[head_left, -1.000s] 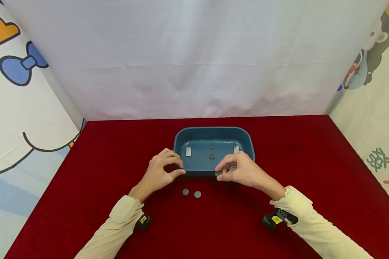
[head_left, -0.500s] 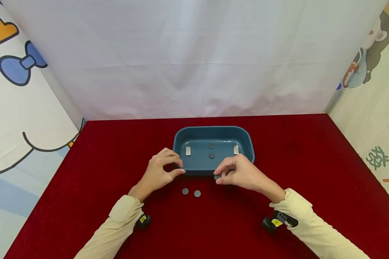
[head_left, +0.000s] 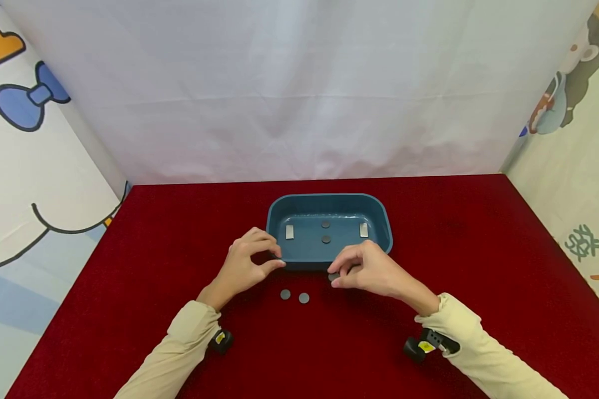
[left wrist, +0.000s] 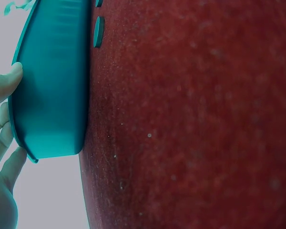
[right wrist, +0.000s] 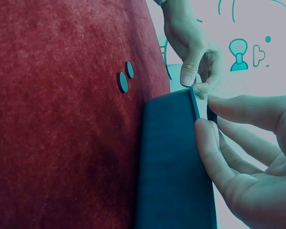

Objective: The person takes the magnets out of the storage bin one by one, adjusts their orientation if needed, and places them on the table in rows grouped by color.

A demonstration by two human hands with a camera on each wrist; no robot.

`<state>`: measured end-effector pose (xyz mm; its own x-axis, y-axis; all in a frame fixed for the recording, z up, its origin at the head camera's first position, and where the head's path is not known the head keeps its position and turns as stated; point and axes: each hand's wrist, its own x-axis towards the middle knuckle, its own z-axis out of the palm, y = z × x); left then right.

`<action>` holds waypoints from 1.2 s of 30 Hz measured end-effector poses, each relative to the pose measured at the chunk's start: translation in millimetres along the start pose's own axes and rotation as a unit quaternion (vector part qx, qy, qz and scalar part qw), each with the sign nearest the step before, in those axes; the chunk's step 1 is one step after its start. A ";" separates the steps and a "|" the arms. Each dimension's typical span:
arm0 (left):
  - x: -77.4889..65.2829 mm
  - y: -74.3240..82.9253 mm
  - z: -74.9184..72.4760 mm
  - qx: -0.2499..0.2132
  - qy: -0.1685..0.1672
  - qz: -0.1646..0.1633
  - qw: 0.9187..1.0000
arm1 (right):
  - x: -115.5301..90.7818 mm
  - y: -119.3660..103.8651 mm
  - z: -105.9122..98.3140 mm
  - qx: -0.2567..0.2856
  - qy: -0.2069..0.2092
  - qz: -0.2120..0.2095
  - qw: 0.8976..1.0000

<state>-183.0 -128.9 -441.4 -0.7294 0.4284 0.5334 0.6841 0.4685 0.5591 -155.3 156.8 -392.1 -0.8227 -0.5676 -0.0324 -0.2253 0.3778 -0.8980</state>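
A blue-grey rectangular tray point(head_left: 306, 253) with rounded corners stands on the red cloth. My left hand point(head_left: 249, 263) holds its front left corner; in the left wrist view the thumb point(left wrist: 9, 81) lies on the rim and the fingers reach around the corner. Between thumb and fingers, my right hand point(head_left: 369, 269) pinches a small grey disc point(head_left: 333, 276) at the tray's front rim. In the right wrist view the disc point(right wrist: 212, 113) shows edge-on, close beside the rim. Two similar discs, a left one point(head_left: 285, 294) and a right one point(head_left: 304, 298), lie on the cloth before the tray.
Inside the tray are two more discs, one farther back point(head_left: 325, 224) and one nearer point(head_left: 325, 239). A pale rectangular piece point(head_left: 289, 231) lies at the left of the tray floor, another pale piece point(head_left: 363, 230) at the right. A white curtain point(head_left: 299, 100) hangs behind the table.
My right hand has drawn slightly back toward me with the disc, showing more of the right pale piece. The left hand stays on the tray corner.
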 end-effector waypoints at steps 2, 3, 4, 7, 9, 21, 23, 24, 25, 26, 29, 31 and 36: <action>-0.4 0.0 -0.1 0.000 0.000 -0.003 1.000 | -0.5 -0.3 0.7 0.003 -0.001 -0.002 1.000; -0.5 0.0 -0.2 -0.001 -0.001 -0.005 1.000 | -0.9 -0.5 1.2 0.006 -0.001 -0.003 1.000; -0.6 0.1 -0.2 -0.002 -0.001 -0.007 1.000 | -1.2 -0.6 1.7 0.006 -0.001 -0.003 1.000; -1.0 0.2 -0.2 -0.002 -0.003 -0.012 1.000 | -2.0 -0.8 3.5 0.005 -0.003 -0.004 1.000; -1.1 0.6 -0.4 -0.003 -0.004 -0.014 1.000 | -2.2 -0.7 4.8 0.000 -0.005 -0.005 1.000; -0.6 1.4 -0.6 -0.003 -0.006 -0.022 1.000 | -3.3 2.1 9.3 -0.014 -0.014 -0.012 1.000; -0.6 1.3 -0.5 -0.003 -0.006 -0.021 1.000 | -3.3 3.2 10.0 -0.013 -0.015 -0.012 1.000; -0.6 1.2 -0.4 -0.003 -0.006 -0.021 1.000 | -3.3 3.7 10.4 -0.013 -0.015 -0.013 1.000; -0.6 1.1 -0.4 -0.003 -0.006 -0.020 1.000 | -3.3 4.1 10.8 -0.013 -0.015 -0.014 1.000; -0.6 1.0 -0.4 -0.003 -0.006 -0.020 1.000 | -3.4 4.4 11.3 -0.013 -0.016 -0.015 1.000; -0.6 0.8 -0.4 -0.002 -0.005 -0.018 1.000 | -3.3 5.4 12.7 -0.016 -0.018 -0.020 1.000; -0.6 0.8 -0.5 -0.001 -0.005 -0.017 1.000 | -3.2 6.1 13.8 -0.019 -0.022 -0.022 0.999; -0.7 0.7 -0.6 -0.001 -0.004 -0.015 1.000 | -2.8 7.8 15.8 -0.026 -0.028 -0.022 0.999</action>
<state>-182.0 -129.3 -441.0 -0.7491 0.4201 0.5122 0.6624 0.4792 0.5758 -146.5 149.8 -405.9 -0.7818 -0.6233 -0.0192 -0.2879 0.3880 -0.8755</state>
